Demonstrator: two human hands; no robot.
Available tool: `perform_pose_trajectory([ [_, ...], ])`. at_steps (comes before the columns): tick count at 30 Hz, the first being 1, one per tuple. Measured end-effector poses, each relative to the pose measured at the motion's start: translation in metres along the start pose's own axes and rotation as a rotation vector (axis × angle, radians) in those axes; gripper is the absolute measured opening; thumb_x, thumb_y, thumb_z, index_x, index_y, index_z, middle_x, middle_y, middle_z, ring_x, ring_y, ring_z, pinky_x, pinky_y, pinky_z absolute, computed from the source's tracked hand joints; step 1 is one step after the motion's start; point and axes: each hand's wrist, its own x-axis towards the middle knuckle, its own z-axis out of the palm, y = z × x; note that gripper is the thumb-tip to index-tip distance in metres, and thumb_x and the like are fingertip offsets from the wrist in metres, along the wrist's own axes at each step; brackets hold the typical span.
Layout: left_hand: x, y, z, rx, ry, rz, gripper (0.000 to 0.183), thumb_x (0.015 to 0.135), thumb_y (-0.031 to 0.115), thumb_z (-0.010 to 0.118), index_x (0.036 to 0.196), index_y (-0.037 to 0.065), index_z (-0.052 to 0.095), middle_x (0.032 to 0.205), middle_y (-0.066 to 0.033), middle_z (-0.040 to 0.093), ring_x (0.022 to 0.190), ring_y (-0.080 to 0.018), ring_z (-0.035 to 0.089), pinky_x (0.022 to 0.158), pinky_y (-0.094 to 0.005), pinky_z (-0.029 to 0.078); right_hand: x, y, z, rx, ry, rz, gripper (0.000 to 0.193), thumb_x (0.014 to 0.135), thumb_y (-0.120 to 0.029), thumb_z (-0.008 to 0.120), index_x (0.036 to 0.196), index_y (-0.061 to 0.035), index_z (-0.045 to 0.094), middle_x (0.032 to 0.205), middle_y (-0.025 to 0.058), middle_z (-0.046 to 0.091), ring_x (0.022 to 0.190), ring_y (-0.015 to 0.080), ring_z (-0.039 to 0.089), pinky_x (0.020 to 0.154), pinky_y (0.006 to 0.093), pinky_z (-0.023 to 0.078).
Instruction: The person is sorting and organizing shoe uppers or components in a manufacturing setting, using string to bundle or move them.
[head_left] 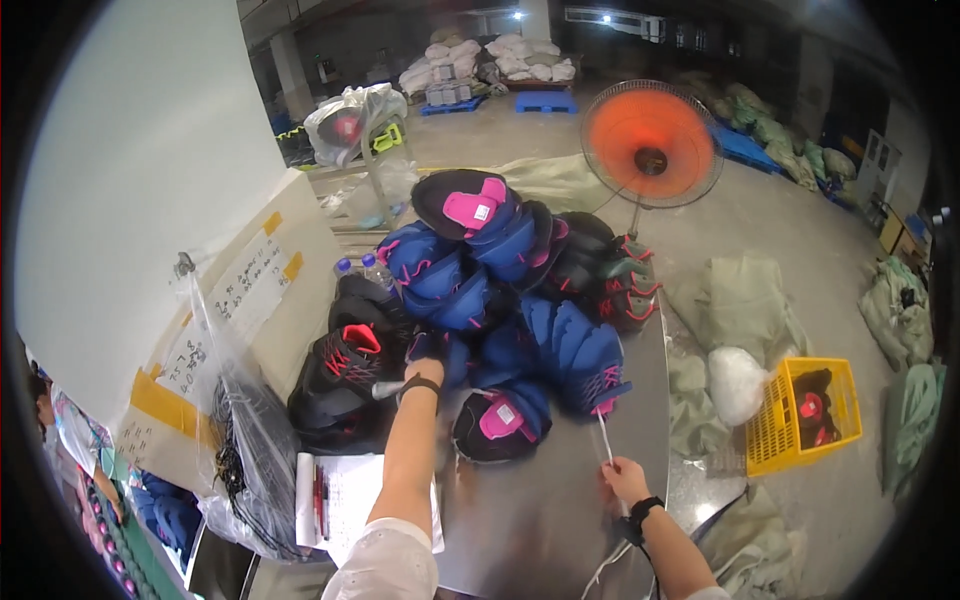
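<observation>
My left arm reaches into a pile of blue shoe uppers with pink parts on a metal table. The fingers of my left hand are hidden among the dark blue material, so their grip does not show. A pale grey object sticks out beside that wrist. Lower right, my right hand pinches a white cord. The cord runs up, taut, to the near end of a fanned stack of blue uppers. Between my arms lies a blue upper with a pink tongue.
Black shoes with red laces stand left of the pile. A notebook with pens and a clear bag of black cords lie near my left arm. A fan stands beyond the table; a yellow crate sits on the right.
</observation>
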Motion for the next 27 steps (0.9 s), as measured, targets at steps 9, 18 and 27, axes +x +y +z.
perform_pose_trajectory([
  [9,-0.134,0.068,-0.166,-0.574,0.416,0.515,0.018,0.081,0.021,0.054,0.073,0.006,0.058,0.073,-0.0184,0.058,0.067,-0.0359,0.057,0.06,-0.0428,0.045,0.021,-0.012,-0.082,0.81,-0.107,0.014,0.016,0.086,-0.019,0.052,0.096,-0.008,0.057,0.078,0.0009,0.056,0.073,0.0132,0.055,0.06,0.0278,0.045],
  [18,-0.316,-0.057,-0.234,-1.168,0.431,0.081,0.025,0.089,0.019,0.048,0.073,0.001,0.056,0.057,-0.0025,0.053,0.049,-0.0102,0.052,0.047,-0.0246,0.04,-0.033,-0.15,-0.227,0.856,-0.07,-0.315,0.024,0.09,-0.033,0.048,0.095,-0.0101,0.053,0.1,0.0046,0.057,0.095,0.0205,0.056,0.076,0.037,0.042],
  [27,-0.658,-0.126,-0.246,-0.612,0.598,-0.302,0.023,0.084,0.016,0.052,0.069,0.0,0.058,0.053,-0.0062,0.055,0.05,-0.015,0.056,0.051,-0.0269,0.043,-0.135,-0.236,-0.173,0.467,-0.791,-0.446,0.031,0.09,-0.023,0.047,0.066,-0.0039,0.05,0.056,0.0037,0.046,0.048,0.0167,0.047,0.049,0.0287,0.039],
])
